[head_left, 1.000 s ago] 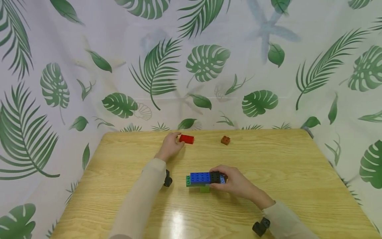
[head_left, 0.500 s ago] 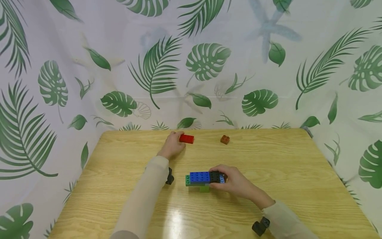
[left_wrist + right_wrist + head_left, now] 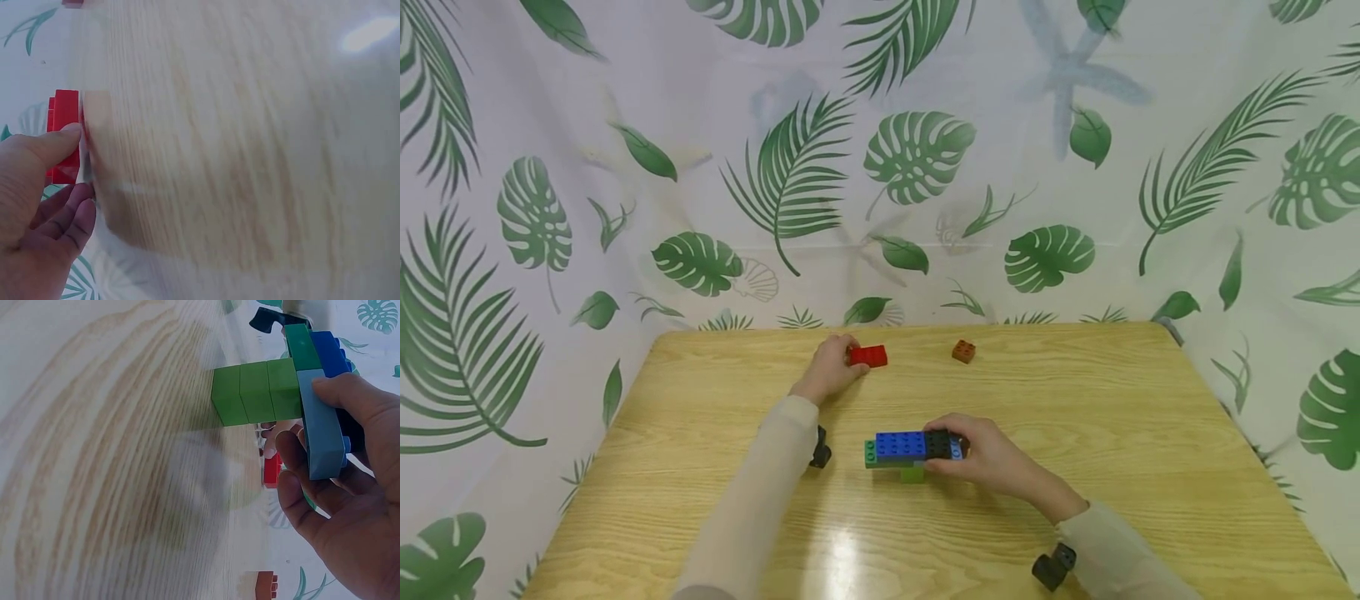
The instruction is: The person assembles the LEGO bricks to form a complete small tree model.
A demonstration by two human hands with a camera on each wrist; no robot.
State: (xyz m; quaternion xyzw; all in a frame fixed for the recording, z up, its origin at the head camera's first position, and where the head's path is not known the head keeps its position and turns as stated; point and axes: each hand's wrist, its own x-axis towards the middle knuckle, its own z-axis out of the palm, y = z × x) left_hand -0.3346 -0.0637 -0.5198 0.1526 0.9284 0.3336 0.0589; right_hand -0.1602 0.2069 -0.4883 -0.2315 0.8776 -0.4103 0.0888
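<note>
My left hand (image 3: pixel 829 371) is at the far part of the table, its thumb and fingers pinching the left end of a red toy brick (image 3: pixel 871 357). In the left wrist view the thumb presses the near face of that red brick (image 3: pixel 67 107). Nearer to me, my right hand (image 3: pixel 992 457) grips the right end of a brick build (image 3: pixel 901 444). Blue and black bricks form its top, over green and light blue (image 3: pixel 322 434) ones. A stack of light green bricks (image 3: pixel 253 394) stands under its middle as a leg. Some right fingers are hidden behind the build.
A small orange-brown brick (image 3: pixel 964 351) lies at the back of the wooden table (image 3: pixel 1112 417), right of the red one. Behind the table's far edge hangs a leaf-printed cloth (image 3: pixel 925 250). Black wrist devices (image 3: pixel 1054 567) sit by both sleeves.
The red brick has turned slightly and shifted a little toward me, with my left fingers at its end. My right hand and the build stay where they were.
</note>
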